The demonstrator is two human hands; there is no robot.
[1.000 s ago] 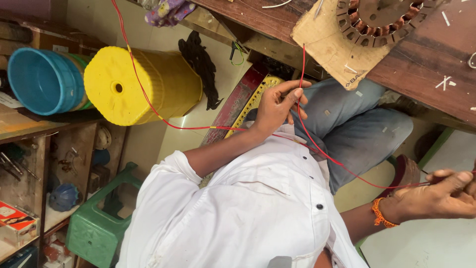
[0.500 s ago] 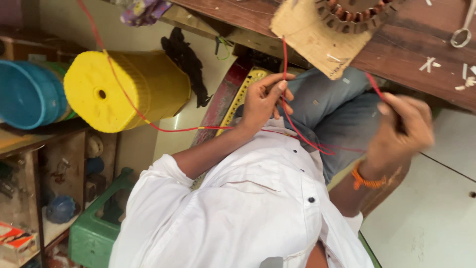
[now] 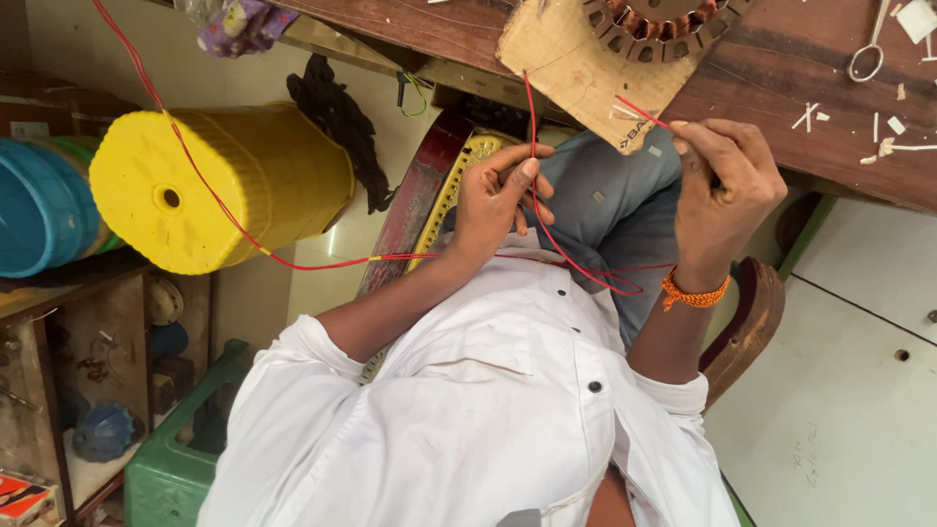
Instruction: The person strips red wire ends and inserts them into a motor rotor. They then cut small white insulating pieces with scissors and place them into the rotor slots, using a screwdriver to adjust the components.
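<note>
Head view puts a blue plastic tub point(image 3: 39, 210) at your far left, touching a large yellow plastic spool point(image 3: 210, 185) that lies on its side with its round flange and centre hole facing you. Below them stands a wooden shelf unit point(image 3: 93, 342) with small parts in its compartments, and a green plastic crate point(image 3: 171, 468) sits on the floor just beside it.

A thin red wire point(image 3: 229, 220) comes down from the top left, crosses the face of the yellow spool and runs right to your left hand point(image 3: 503, 200). That hand is closed on the wire, pinching it between thumb and fingertips above your lap; from the pinch one strand rises straight up to a piece of brown cardboard point(image 3: 566, 59) on the wooden desk point(image 3: 781, 88). Another part of the wire loops down across your grey trousers point(image 3: 615, 200) and white shirt point(image 3: 488, 410).

A round metal stator core with copper-coloured slots point(image 3: 664, 24) rests on the cardboard at the desk's edge. Your right hand point(image 3: 727, 190), with an orange thread band point(image 3: 695, 293) at the wrist, is clenched on the wire's other end, held just below the cardboard. White scraps point(image 3: 883, 137) lie scattered on the desk farther right.
</note>
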